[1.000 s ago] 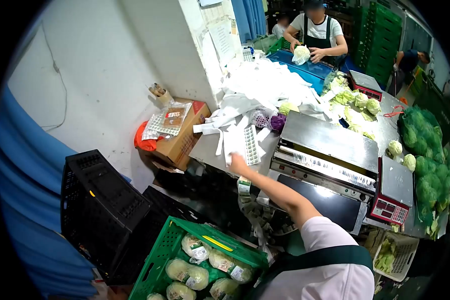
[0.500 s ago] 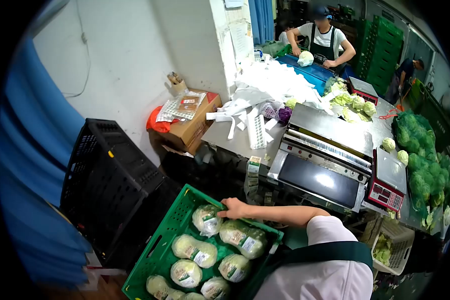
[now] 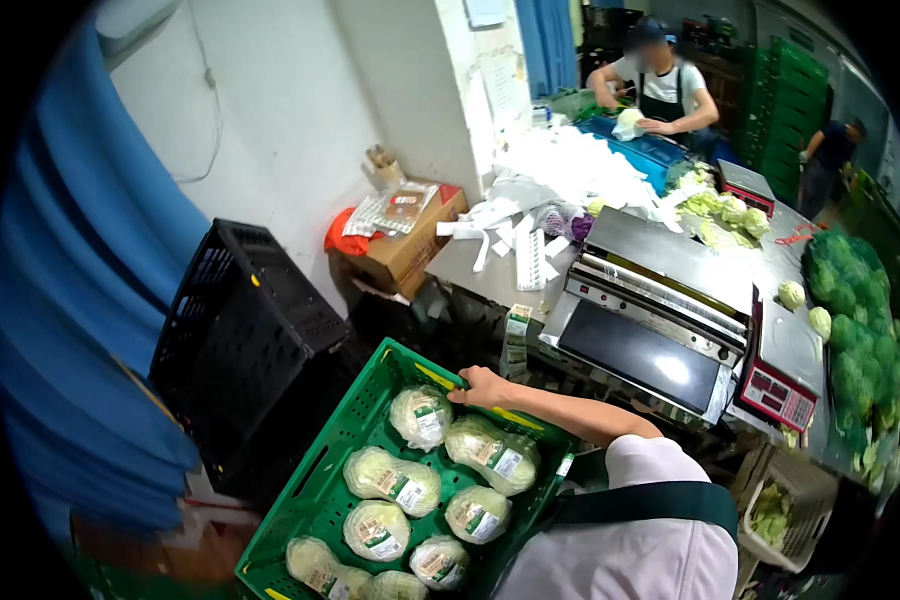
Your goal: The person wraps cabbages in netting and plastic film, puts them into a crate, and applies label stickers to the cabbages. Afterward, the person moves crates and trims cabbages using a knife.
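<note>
Right hand (image 3: 485,385) is gripping the table-side rim of the green crate (image 3: 355,420), fingers (image 3: 458,396) curling over its edge; left hand isn't showing, can't tell its fingers. Crate is holding wrapped, labelled cabbages (image 3: 422,418), lying between black crate (image 3: 282,285) and apron (image 3: 660,506), near the table (image 3: 470,264).

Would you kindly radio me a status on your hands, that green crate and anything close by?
Right hand gripping green crate at its rim; left hand out of view. Labelled, wrapped cabbages inside. Black crate close alongside, possible snag.
</note>
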Demonstrator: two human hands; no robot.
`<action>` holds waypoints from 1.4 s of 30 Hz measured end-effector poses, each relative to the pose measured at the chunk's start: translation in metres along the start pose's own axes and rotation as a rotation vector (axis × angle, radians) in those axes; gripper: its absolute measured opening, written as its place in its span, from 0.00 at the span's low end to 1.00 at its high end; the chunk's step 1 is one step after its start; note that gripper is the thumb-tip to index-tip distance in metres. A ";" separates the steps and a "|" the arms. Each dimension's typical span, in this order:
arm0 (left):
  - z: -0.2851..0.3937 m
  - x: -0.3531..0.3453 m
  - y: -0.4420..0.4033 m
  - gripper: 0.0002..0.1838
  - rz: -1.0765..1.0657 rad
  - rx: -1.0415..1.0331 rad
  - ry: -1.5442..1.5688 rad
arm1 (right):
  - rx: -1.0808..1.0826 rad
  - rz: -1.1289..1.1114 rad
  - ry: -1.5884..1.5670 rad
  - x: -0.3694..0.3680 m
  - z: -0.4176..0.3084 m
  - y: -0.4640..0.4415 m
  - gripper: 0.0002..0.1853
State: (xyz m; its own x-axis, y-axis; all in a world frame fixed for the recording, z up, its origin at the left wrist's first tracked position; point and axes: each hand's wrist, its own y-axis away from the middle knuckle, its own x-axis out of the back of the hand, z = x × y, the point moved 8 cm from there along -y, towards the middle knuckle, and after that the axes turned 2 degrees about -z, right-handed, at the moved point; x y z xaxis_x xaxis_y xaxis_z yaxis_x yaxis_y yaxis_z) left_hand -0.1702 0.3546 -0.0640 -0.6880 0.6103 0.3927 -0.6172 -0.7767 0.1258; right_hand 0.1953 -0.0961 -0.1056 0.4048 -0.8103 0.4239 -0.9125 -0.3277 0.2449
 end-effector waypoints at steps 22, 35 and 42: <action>-0.221 0.066 0.335 0.23 0.821 0.688 0.006 | 0.192 -0.657 0.030 -0.158 0.007 0.024 0.09; -0.311 0.063 0.588 0.22 1.150 0.765 0.360 | 0.385 -0.835 0.326 -0.249 -0.044 0.184 0.11; -0.424 0.113 0.714 0.18 1.190 0.993 0.472 | 0.299 -1.004 0.514 -0.407 0.044 0.281 0.10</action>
State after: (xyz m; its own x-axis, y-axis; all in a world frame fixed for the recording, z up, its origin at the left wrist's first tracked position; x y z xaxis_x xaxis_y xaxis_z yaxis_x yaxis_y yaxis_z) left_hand -0.8508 -0.0646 -0.3160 -0.7363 -0.5333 0.4165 0.6708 -0.4946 0.5526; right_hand -0.2284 0.1200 -0.2480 0.8669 0.1481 0.4760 -0.1183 -0.8665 0.4850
